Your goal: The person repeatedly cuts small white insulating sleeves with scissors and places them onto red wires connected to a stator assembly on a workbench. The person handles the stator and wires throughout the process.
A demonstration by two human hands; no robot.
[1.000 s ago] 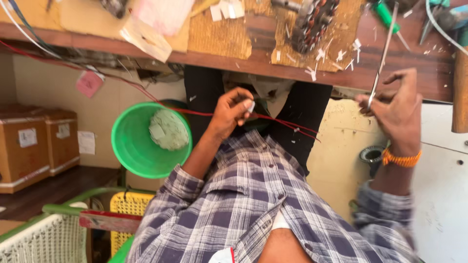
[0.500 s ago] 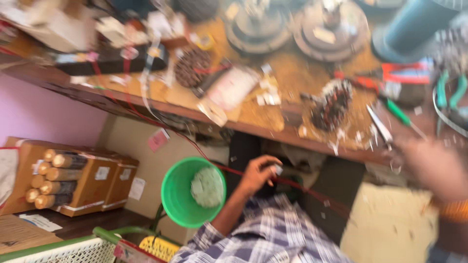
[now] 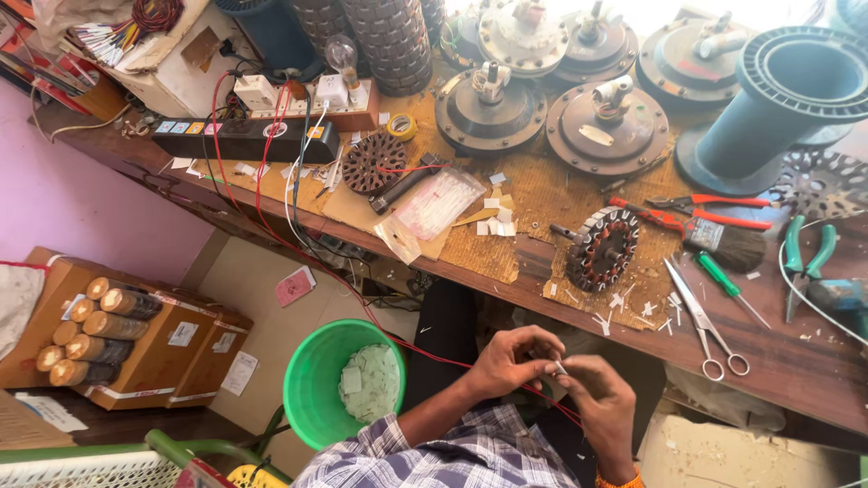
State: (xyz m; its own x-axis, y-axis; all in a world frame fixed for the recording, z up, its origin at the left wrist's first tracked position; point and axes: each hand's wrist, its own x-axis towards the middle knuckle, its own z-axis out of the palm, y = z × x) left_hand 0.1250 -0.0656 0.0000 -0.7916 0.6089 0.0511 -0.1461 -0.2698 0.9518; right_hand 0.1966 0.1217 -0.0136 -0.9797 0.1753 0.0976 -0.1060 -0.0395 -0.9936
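Note:
My left hand (image 3: 509,361) and my right hand (image 3: 601,398) meet below the workbench edge, over my lap. Both pinch a small pale piece (image 3: 558,368) between the fingertips. A thin red wire (image 3: 425,355) runs from the bench down to my hands. On the bench above lies a wound motor stator (image 3: 601,249), with scissors (image 3: 704,318) and a green screwdriver (image 3: 729,286) to its right. My checked shirt sleeves fill the bottom of the view.
A green bucket (image 3: 314,384) with pale scraps stands left of my knees. Cardboard boxes (image 3: 136,339) holding wire spools sit at far left. The bench carries round motor housings (image 3: 606,126), a blue spool (image 3: 787,90), a brush (image 3: 714,233), pliers (image 3: 807,258), a power strip (image 3: 244,140) and another stator (image 3: 372,163).
The view has tilted up to show the whole bench top. My right hand came down from the bench edge to join my left hand at the small piece.

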